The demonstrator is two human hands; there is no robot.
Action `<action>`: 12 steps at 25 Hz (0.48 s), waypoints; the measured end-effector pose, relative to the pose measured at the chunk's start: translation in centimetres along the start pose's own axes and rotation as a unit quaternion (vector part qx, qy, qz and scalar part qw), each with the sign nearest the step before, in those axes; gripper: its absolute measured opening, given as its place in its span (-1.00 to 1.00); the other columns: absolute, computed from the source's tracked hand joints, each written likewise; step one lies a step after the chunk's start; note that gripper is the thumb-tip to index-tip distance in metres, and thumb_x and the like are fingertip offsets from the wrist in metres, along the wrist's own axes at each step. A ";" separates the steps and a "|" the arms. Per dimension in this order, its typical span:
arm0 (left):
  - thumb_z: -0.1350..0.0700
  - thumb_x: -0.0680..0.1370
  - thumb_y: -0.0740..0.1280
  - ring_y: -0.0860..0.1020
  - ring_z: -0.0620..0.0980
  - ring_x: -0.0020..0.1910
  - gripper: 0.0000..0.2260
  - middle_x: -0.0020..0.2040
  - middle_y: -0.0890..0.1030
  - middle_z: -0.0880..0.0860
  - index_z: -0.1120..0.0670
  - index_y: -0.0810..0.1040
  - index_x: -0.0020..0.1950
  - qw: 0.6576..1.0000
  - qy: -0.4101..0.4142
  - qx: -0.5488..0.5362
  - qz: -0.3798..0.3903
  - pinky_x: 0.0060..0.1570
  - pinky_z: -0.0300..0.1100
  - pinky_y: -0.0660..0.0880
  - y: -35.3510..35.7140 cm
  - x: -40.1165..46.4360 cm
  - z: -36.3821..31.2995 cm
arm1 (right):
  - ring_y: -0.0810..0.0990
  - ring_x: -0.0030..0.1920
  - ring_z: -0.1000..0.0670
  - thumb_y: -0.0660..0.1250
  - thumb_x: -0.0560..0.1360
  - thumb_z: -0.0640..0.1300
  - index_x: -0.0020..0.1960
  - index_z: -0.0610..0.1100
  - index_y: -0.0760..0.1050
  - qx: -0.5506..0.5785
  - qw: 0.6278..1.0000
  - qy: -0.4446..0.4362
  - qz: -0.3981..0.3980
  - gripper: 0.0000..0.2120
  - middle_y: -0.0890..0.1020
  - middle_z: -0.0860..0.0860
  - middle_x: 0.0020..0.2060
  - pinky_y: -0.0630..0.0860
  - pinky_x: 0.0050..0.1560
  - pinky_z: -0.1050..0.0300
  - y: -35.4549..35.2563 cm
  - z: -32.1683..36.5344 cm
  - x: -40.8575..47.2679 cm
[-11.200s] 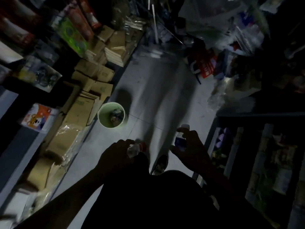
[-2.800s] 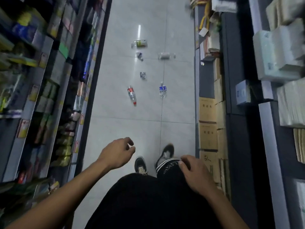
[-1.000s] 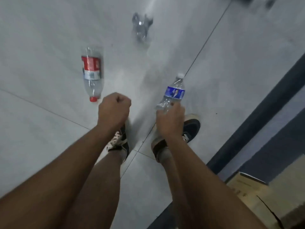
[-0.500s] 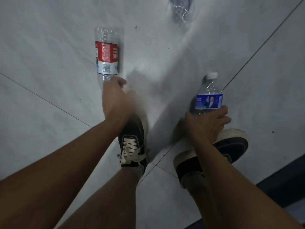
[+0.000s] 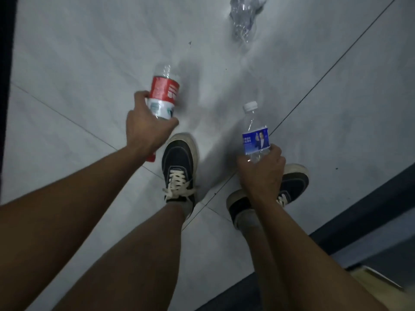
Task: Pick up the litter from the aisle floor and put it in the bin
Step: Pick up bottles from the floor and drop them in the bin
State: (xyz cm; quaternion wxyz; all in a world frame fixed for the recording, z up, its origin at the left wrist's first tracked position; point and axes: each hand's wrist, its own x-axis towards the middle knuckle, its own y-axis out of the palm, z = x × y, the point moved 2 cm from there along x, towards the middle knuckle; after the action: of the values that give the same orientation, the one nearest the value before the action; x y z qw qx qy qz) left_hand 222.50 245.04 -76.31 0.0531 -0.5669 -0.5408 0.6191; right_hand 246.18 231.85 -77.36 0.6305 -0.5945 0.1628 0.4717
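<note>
Each grip clamped on one bottle: left hand [image 5: 147, 129] red-labelled bottle [image 5: 163, 95], right hand [image 5: 262, 173] blue-labelled bottle [image 5: 254, 133].

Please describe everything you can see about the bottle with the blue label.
The blue-label bottle is clear, thin plastic with a white screw cap on top. Its blue label carries white print and a small picture of a person. It looks empty or nearly so. It stands roughly upright, cap away from the camera, above the grey tiled floor. The right hand grips its lower part, fingers curled round it below the label.
</note>
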 end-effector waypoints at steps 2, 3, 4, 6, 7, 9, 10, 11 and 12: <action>0.14 0.39 0.59 0.64 -0.11 -0.24 -0.25 0.02 0.59 0.01 0.01 0.29 0.47 0.999 -0.012 -0.030 0.043 -0.33 -0.26 0.52 -3.3 -4.6 -1.5 | 0.54 0.06 -0.07 0.47 0.40 0.03 0.36 -0.07 0.32 0.015 1.000 -0.004 0.006 -0.39 0.47 -0.03 0.10 0.61 0.01 -0.08 -3.9 1.2 -4.5; 0.13 0.39 0.60 0.65 -0.09 -0.24 -0.24 0.02 0.60 0.01 0.00 0.28 0.48 0.997 -0.013 -0.042 0.060 -0.35 -0.25 0.53 -5.1 -7.0 -2.5 | 0.56 0.03 -0.06 0.46 0.37 0.06 0.32 -0.04 0.34 0.016 1.000 -0.011 0.012 -0.41 0.49 -0.01 0.06 0.63 -0.03 -0.09 -6.0 1.7 -6.8; 0.12 0.39 0.60 0.66 -0.08 -0.25 -0.25 0.01 0.62 0.01 -0.02 0.28 0.47 0.996 -0.010 -0.051 0.074 -0.36 -0.21 0.56 -7.2 -9.5 -3.8 | 0.57 0.00 -0.05 0.45 0.34 0.09 0.26 -0.02 0.36 0.009 1.000 -0.015 0.018 -0.44 0.50 0.00 0.02 0.64 -0.07 -0.09 -8.3 2.4 -9.2; 0.04 0.38 0.60 0.67 -0.07 -0.26 -0.27 -0.01 0.64 -0.01 -0.08 0.29 0.43 0.994 0.011 -0.058 0.092 -0.30 -0.10 0.63 -12.1 -14.7 -7.1 | 0.57 -0.02 -0.04 0.47 0.33 0.07 0.15 0.00 0.37 -0.017 1.000 -0.006 0.011 -0.52 0.51 0.02 -0.03 0.62 -0.12 -0.04 -13.9 4.4 -14.2; 0.00 0.36 0.60 0.67 -0.08 -0.26 -0.29 -0.03 0.64 -0.04 -0.11 0.29 0.40 0.993 0.028 -0.052 0.101 -0.28 -0.08 0.64 -14.6 -17.3 -9.0 | 0.55 0.00 -0.02 0.50 0.34 0.05 0.16 0.01 0.36 -0.023 1.000 0.006 -0.001 -0.51 0.50 0.03 -0.02 0.58 -0.12 0.02 -17.0 5.6 -16.7; -0.02 0.35 0.58 0.64 -0.12 -0.26 -0.30 -0.06 0.63 -0.08 -0.14 0.28 0.37 0.988 0.080 -0.022 0.129 -0.31 -0.17 0.56 -19.7 -22.5 -13.5 | 0.53 0.05 0.02 0.56 0.36 0.07 0.27 0.03 0.34 -0.029 0.999 0.013 -0.014 -0.40 0.49 0.07 0.05 0.51 -0.13 0.11 -23.0 8.1 -21.7; -0.02 0.35 0.57 0.62 -0.12 -0.24 -0.30 -0.05 0.62 -0.08 -0.15 0.26 0.37 0.983 0.109 0.002 0.145 -0.32 -0.20 0.49 -22.2 -24.9 -15.5 | 0.52 0.09 0.04 0.57 0.36 0.09 0.33 0.04 0.31 -0.027 0.999 0.008 -0.015 -0.34 0.48 0.08 0.09 0.52 -0.10 0.13 -25.6 9.2 -23.9; -0.04 0.35 0.55 0.61 -0.11 -0.22 -0.30 -0.04 0.62 -0.08 -0.16 0.25 0.37 0.977 0.139 0.024 0.157 -0.32 -0.21 0.45 -24.9 -27.6 -17.8 | 0.52 0.12 0.03 0.57 0.36 0.09 0.38 0.04 0.29 -0.017 1.000 -0.001 -0.019 -0.29 0.48 0.07 0.12 0.55 -0.07 0.12 -28.4 10.5 -26.2; -0.06 0.35 0.54 0.60 -0.09 -0.19 -0.30 -0.01 0.61 -0.09 -0.16 0.25 0.38 0.971 0.166 0.040 0.165 -0.31 -0.20 0.43 -27.3 -29.9 -19.8 | 0.52 0.14 0.02 0.57 0.36 0.09 0.41 0.03 0.28 -0.007 1.000 -0.012 -0.021 -0.27 0.48 0.06 0.14 0.58 -0.03 0.08 -30.9 11.8 -28.1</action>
State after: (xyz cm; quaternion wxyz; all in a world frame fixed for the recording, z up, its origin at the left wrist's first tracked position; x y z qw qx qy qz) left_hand 233.08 247.99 -32.60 0.0617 -0.7404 -0.3979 0.5382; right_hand 252.29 235.91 -34.62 0.6381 -0.5965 0.1397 0.4664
